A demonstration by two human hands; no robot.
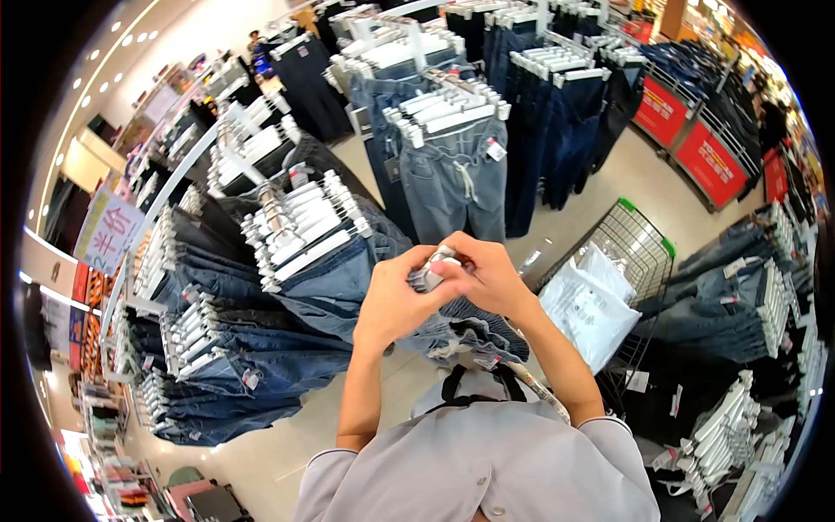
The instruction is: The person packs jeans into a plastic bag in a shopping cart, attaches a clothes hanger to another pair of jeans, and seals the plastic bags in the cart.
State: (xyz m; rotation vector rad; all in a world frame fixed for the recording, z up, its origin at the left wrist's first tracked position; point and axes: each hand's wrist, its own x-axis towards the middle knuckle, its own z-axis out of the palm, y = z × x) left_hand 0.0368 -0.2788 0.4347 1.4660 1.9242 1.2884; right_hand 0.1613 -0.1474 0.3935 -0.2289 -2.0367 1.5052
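Note:
My left hand and my right hand meet in front of my chest, fingertips touching. Both curl around a small white-and-grey bundle, which looks like a hanger clip with grey cloth; the fingers partly cover it. Below them, close to my body, hangs a pair of grey-blue denim pants with a gathered elastic waist. Whether these pants join the bundle I cannot tell. Just beyond my hands, light grey-blue drawstring pants hang at the front of a rack.
Racks of jeans on white hangers stand at left and ahead. To my right is a wire shopping cart holding plastic-wrapped packages. More jeans hang at far right. Red-signed bins stand behind.

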